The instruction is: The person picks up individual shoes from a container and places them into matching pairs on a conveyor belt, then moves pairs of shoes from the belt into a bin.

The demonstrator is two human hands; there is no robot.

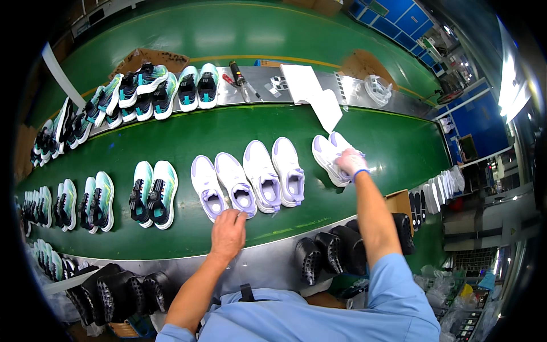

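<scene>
My right hand [352,163], light-coloured with a blue band at its wrist, grips the right one of a pair of white and lavender sneakers [326,157] on the green belt. Two more pairs of the same kind, such as this sneaker [261,165], stand in a row to the left, toes away from me. At the heels of the leftmost pair is my left hand [229,233], bare, its fingers curled together beside the heel of a white sneaker [232,176]. Whatever those fingertips may pinch is hidden.
Green and black sneakers [155,194] line the belt [228,125] leftward; more are piled on the far metal ledge [262,85]. A screwdriver [239,80], white sheets [305,85] and a plastic bag [377,89] lie there. Black shoe-shaped forms [329,251] hang along the near edge.
</scene>
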